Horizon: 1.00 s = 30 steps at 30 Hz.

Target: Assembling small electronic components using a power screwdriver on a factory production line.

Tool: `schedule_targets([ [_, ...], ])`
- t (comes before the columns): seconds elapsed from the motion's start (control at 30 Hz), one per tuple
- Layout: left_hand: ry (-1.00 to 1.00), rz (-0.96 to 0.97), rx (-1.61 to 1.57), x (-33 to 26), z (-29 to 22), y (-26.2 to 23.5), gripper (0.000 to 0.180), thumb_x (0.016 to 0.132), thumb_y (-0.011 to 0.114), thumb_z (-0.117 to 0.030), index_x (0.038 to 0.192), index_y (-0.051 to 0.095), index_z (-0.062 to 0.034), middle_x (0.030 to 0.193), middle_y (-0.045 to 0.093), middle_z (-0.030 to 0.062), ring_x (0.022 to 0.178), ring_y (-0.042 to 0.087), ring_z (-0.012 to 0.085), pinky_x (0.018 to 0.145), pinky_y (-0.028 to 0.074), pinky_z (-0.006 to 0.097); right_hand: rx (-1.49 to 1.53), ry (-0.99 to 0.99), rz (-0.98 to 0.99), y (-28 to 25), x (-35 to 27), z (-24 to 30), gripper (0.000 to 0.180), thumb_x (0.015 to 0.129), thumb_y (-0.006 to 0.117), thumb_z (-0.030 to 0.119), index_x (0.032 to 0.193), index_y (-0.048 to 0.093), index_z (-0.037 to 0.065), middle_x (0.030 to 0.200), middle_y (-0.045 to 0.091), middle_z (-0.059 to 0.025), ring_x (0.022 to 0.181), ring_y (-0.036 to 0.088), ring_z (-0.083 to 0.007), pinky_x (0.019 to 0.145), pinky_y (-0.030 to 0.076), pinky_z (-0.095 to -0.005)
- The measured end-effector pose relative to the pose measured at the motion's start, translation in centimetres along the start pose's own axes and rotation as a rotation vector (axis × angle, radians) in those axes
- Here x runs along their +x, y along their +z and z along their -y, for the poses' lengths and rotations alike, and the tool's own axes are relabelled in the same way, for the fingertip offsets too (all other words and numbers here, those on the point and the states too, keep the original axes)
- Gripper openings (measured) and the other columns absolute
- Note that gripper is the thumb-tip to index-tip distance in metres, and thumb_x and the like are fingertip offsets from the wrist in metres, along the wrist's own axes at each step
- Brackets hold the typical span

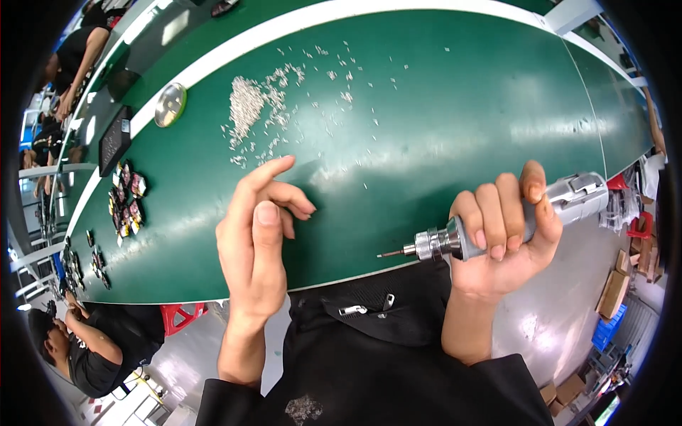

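My right hand [501, 227] is wrapped round a silver-grey electric screwdriver [579, 195], held sideways above the table's near edge. Its thin bit points left, and a tiny pale bit of something shows at the tip; whether that is a screw I cannot tell. My left hand [256, 234] is raised over the near part of the green table [455, 113], fingers apart and curved, with nothing seen in it. Beyond the left fingertips lies a pile of tiny silvery pieces [246, 105], with many more scattered to its right.
At the far left stand a round shallow tin [169, 104] and a black tray [114, 142]. Small dark assemblies [126, 199] lie clustered closer, with others [98, 263] near the left edge. A person in black [106, 348] sits at the lower left; cardboard boxes [612, 295] are stacked right.
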State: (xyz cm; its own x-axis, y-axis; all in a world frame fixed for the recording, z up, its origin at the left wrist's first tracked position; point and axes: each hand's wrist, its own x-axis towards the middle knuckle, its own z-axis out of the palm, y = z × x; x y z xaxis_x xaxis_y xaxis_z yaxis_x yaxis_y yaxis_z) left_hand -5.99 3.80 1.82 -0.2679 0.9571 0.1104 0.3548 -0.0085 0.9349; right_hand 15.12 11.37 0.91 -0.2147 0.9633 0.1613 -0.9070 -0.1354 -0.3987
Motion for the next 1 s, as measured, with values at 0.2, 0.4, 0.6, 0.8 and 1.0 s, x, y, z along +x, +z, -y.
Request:
schedule_targets([
  [0.2, 0.097, -0.178, 0.549, 11.3, 2.1, -5.0, 0.023, 0.094, 0.054, -0.011, 0.112, 0.057, 0.0027, 0.075, 0.063, 0.0071, 0.069, 0.056, 0.0103, 0.064, 0.045, 0.025, 0.021, 0.109, -0.145, -0.9, -1.3, -2.9, 0.008, 0.09, 0.045, 0.015, 0.088, 0.046, 0.008, 0.052, 0.037, 0.0013, 0.043, 0.037, -0.0104, 0.051, 0.037, -0.0295],
  [0.4, 0.104, -0.276, 1.057, 23.3, 6.8, -8.1, 0.045, 0.085, 0.064, -0.027, 0.117, 0.051, 0.0011, 0.101, 0.061, 0.0179, 0.092, 0.06, 0.0327, 0.08, 0.048, 0.043, 0.077, 0.197, -0.104, -1.4, -1.7, -3.4, 0.007, 0.088, 0.046, 0.014, 0.086, 0.046, 0.008, 0.052, 0.038, -0.0006, 0.043, 0.038, -0.0117, 0.052, 0.037, -0.0305],
  [0.6, 0.1, -0.326, 1.155, 28.4, 9.6, -7.9, 0.054, 0.083, 0.066, -0.027, 0.124, 0.047, 0.0026, 0.108, 0.058, 0.0233, 0.101, 0.056, 0.0391, 0.091, 0.046, 0.044, 0.086, 0.216, -0.102, -1.4, -1.1, -3.5, 0.007, 0.088, 0.047, 0.014, 0.086, 0.046, 0.008, 0.052, 0.037, -0.0009, 0.043, 0.039, -0.012, 0.053, 0.038, -0.0315],
  [0.8, 0.243, -0.101, 1.129, 28.9, 9.3, -9.7, 0.045, 0.082, 0.06, -0.006, 0.125, 0.048, 0.0048, 0.104, 0.061, 0.0244, 0.1, 0.057, 0.039, 0.089, 0.048, 0.045, 0.097, 0.234, -0.096, -1.4, -1.5, -3.1, 0.006, 0.088, 0.048, 0.015, 0.087, 0.046, 0.009, 0.053, 0.037, -0.0007, 0.044, 0.04, -0.0123, 0.055, 0.039, -0.0316],
  [1.0, 0.437, -0.002, 0.916, 22.5, 6.8, -7.6, 0.035, 0.086, 0.055, 0.001, 0.121, 0.052, 0.0052, 0.114, 0.058, 0.0216, 0.107, 0.054, 0.0371, 0.093, 0.044, 0.042, 0.098, 0.272, -0.048, -1.6, -1.7, -2.9, 0.009, 0.091, 0.048, 0.017, 0.089, 0.048, 0.007, 0.054, 0.039, 0.0005, 0.045, 0.04, -0.0109, 0.055, 0.04, -0.0296],
])
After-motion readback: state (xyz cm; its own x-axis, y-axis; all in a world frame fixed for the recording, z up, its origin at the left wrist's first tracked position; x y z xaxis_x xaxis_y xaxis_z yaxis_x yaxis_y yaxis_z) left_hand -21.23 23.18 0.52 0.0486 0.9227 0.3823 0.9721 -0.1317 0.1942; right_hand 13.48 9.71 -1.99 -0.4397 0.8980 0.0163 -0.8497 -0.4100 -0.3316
